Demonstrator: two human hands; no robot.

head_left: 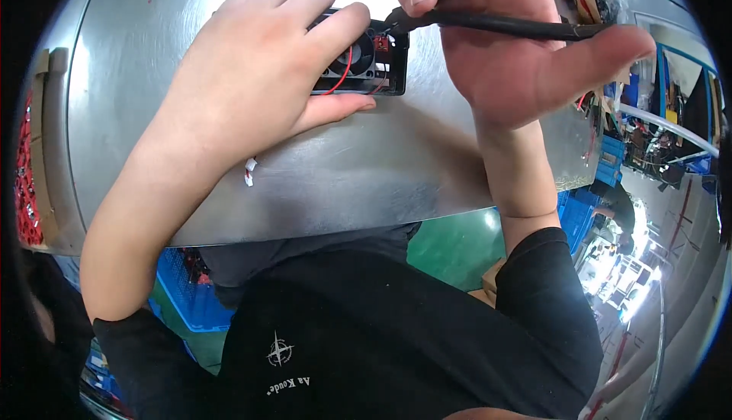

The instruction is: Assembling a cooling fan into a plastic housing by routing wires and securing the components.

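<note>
My left hand (252, 54) lies over a small black housing (398, 73), its fingers along the far side and its thumb at the near edge. Inside the housing sit a round black fan (358, 56), a small red part (381, 42) and a red wire (348, 72). In my right hand (503, 62), palm turned up, a long thin black tool (503, 22) is held by curled fingers. The tool's left end is at the housing's far right corner; whether it touches cannot be made out. A small white connector (249, 171) lies near my left forearm.
The metal table (343, 184) carries the work. A cardboard box edge (46, 176) with red parts stands at the left. Beneath the table are a blue crate (198, 298) and green floor (457, 252). Further blue crates (579, 214) and a person (614, 206) appear at the right.
</note>
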